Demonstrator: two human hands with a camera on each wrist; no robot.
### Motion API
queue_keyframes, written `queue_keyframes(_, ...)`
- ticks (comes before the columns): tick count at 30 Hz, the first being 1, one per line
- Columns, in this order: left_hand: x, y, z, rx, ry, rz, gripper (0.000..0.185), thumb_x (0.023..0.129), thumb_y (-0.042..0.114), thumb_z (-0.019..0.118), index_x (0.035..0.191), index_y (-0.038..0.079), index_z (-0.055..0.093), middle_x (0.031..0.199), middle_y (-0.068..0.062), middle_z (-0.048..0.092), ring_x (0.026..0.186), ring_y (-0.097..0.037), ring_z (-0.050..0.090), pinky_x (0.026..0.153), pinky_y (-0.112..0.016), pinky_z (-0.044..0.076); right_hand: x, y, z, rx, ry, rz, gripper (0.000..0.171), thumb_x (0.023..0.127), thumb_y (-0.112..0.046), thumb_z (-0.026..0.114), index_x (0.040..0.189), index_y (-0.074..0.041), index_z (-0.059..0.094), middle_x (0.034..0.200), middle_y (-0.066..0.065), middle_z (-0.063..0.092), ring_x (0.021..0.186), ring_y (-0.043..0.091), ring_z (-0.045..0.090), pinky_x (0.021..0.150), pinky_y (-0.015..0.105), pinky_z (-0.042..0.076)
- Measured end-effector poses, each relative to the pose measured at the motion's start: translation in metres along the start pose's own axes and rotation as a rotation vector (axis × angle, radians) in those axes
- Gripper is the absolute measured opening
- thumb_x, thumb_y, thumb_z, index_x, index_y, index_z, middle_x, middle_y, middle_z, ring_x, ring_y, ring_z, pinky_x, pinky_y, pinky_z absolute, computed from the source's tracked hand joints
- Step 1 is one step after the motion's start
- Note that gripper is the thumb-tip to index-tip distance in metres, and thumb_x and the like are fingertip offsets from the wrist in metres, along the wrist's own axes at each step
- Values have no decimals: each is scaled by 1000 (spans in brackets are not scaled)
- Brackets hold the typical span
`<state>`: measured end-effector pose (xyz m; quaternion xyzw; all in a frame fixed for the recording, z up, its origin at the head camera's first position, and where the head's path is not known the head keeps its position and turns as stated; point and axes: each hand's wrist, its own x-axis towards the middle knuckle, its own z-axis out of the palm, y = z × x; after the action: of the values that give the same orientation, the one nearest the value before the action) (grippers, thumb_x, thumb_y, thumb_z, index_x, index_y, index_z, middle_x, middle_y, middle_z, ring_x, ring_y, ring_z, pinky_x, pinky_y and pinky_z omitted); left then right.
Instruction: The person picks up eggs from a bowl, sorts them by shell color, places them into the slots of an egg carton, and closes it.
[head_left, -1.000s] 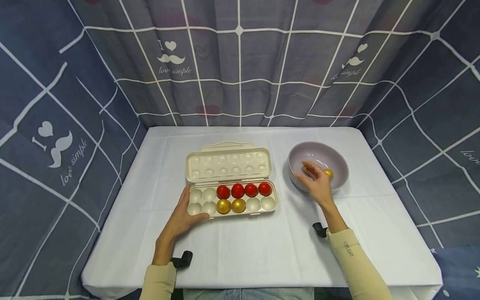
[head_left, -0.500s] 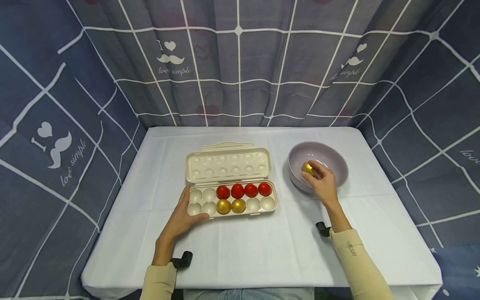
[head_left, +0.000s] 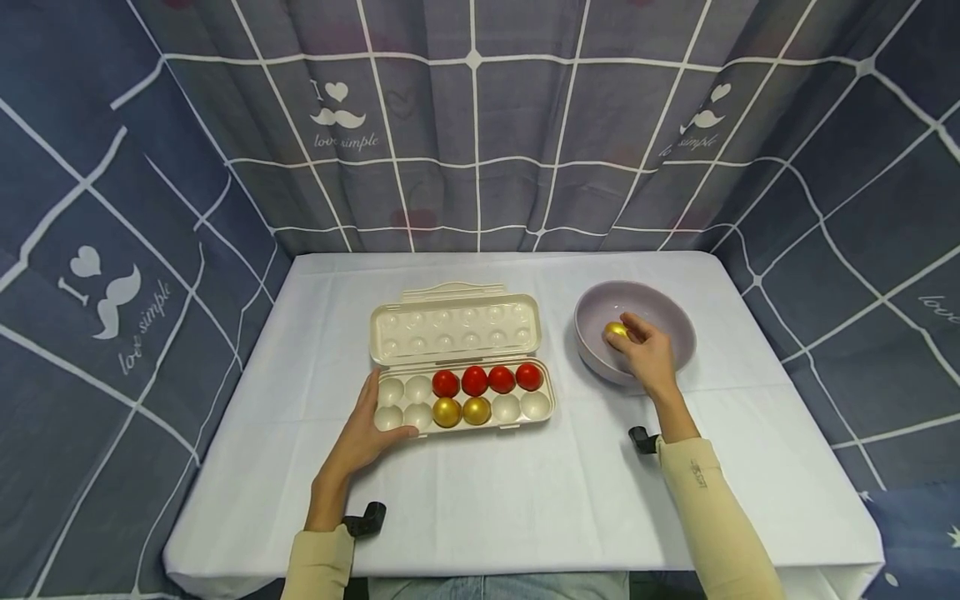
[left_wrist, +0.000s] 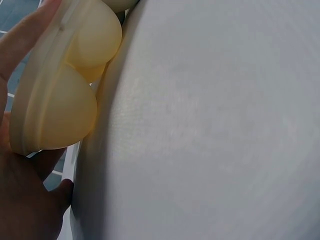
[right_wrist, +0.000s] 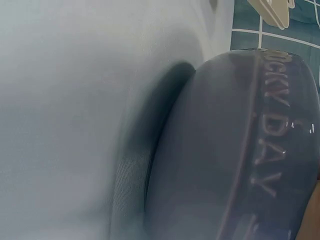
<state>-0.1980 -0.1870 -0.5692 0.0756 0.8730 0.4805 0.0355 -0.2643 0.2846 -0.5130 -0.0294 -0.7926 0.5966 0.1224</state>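
On the table lies an open cream egg carton (head_left: 461, 421); the back row of its base holds several red balls (head_left: 474, 381), and two gold balls (head_left: 447, 412) sit in the front row. My left hand (head_left: 365, 433) holds the carton's left end, thumb along the front edge and fingers along the side; the left wrist view shows the cups' undersides between them. Inside the mauve bowl (head_left: 588, 350), my right hand (head_left: 649, 358) pinches another gold ball (head_left: 616, 329) between thumb and fingers. In the right wrist view, the bowl's outer wall hides the fingertips.
The carton's lid (head_left: 456, 328) lies folded back behind its base. Several cups at the left and right of the base hold nothing. White cloth covers the table (head_left: 510, 500), and a dark checked curtain (head_left: 517, 117) hangs around it.
My right hand moved a little right, then back over the bowl, its fingers closing on a gold ball. A second gold ball in the bowl is now hidden. My left hand stays put.
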Motion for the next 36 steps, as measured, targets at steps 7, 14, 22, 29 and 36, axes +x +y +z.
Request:
queue_keyframes(7, -1, 0, 0, 5, 2, -4, 128, 72, 39, 88, 160, 14, -2, 164, -12, 4, 148, -34, 8, 114, -60, 15, 6, 0, -4, -20, -48, 59, 63, 87, -4, 73, 140, 13, 44, 143, 27, 46, 134, 40, 43, 111, 44, 33)
queue_keyframes(14, -2, -2, 1, -1, 2, 7, 128, 72, 39, 88, 160, 16, -2, 164, -12, 4, 148, -35, 8, 114, -60, 15, 11, -1, -4, -26, -60, 132, 63, 89, -4, 71, 143, 12, 41, 146, 27, 44, 136, 38, 41, 112, 43, 32)
queue_keyframes(22, -2, -2, 1, -4, 5, 14, 128, 72, 39, 89, 160, 17, -3, 164, -12, 5, 148, -35, 10, 113, -60, 16, 16, 0, -3, 18, -13, 193, 56, 93, -2, 66, 142, 12, 42, 143, 28, 46, 133, 36, 44, 108, 37, 38)
queue_keyframes(29, -1, -1, -1, 2, 8, 10, 128, 72, 39, 88, 160, 18, -3, 164, -11, 4, 148, -33, 9, 114, -59, 16, 20, 3, 0, -110, -89, 153, 51, 94, -2, 65, 139, 14, 46, 136, 30, 52, 128, 38, 49, 104, 41, 42)
queue_keyframes(36, -2, 0, 0, -5, 6, 13, 128, 73, 38, 88, 160, 16, -3, 164, -12, 4, 148, -34, 8, 114, -60, 15, 20, 4, 1, -324, -186, 100, 46, 91, -8, 69, 132, 10, 56, 128, 26, 60, 119, 40, 56, 100, 47, 44)
